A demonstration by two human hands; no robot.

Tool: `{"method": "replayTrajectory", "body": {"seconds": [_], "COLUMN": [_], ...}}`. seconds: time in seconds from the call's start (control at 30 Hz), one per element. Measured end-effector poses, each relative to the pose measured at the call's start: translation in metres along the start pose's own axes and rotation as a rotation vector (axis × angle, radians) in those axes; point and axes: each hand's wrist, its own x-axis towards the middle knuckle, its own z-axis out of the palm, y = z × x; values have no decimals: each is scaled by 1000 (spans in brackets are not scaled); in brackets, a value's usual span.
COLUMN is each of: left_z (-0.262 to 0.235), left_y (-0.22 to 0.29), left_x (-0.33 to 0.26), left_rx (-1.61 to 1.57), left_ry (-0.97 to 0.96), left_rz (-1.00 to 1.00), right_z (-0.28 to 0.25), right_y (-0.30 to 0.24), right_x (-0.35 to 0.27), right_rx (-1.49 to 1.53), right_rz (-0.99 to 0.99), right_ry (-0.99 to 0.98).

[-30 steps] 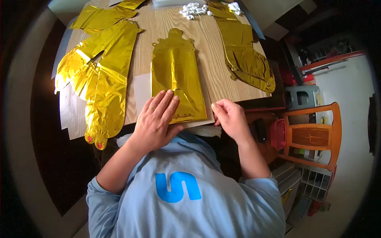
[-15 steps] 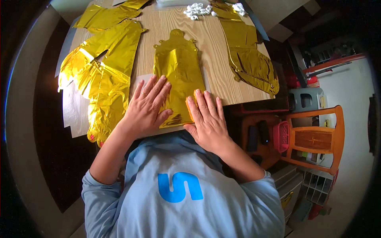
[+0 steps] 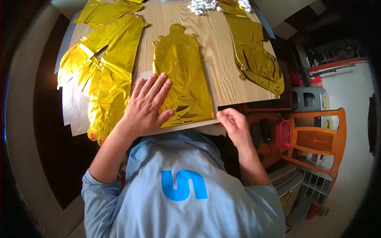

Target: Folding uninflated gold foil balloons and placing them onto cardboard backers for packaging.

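Left hand (image 3: 147, 104): palm down, fingers straight and slightly parted, thumb set apart. We find it laid flat over the lower left edge of the gold foil piece (image 3: 180, 75), gripping nothing. A ring (image 3: 143, 92) sits on one finger.

Right hand (image 3: 235, 126): fingers curled, thumb tip close to the forefinger, just beside the lower right corner of the same foil. We cannot tell whether anything is pinched there.

Gold foil piece: one, long and flat, with a rounded tab at the far end, small lobes at the shoulders and creases toward the near edge. We place it at the middle of the table's near side, before the wearer's torso, on a pale board (image 3: 186, 128) whose margin shows along the near edge.

Table (image 3: 218, 51): light, wood-grained top.

Further foil: to the left, a large crumpled gold foil (image 3: 115, 51), bright with reflections, with another gold sheet (image 3: 107, 12) beyond it; to the right, a darker gold foil strip (image 3: 250, 43), widening toward us.

Small white pieces (image 3: 203, 5): a loose heap at the far side; we note a second white cluster (image 3: 245, 4) on the strip.

Clothing: one pale blue shirt (image 3: 139, 190).

Off the table, right: a wooden chair (image 3: 341, 139), a pink basket (image 3: 283, 136), a grey stool (image 3: 298, 97).
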Motion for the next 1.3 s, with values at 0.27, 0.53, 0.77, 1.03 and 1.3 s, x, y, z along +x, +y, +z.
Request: {"method": "replayTrajectory", "body": {"seconds": [0.27,0.53,0.77,1.03,1.3], "left_z": [-12,-36,-51,-57,-66], "left_y": [-4,-14,-6,10,19], "left_x": [0,8,8,-1,-4], "left_rx": [-327,-1455,-1468,-1346,-1169], "left_ry": [123,284,179,41,143], "left_rz": [-132,-536,-521,-570,-494], "right_z": [36,9,1,0,10], "right_y": [2,-23,-14,-42,-53], "right_x": [2,-26,-32,18,12], "right_rx": [649,885,715,675,561], "right_rz": [184,24,44,-69,-297], "right_ry": [-236,-401,-456,-411,-257]}}
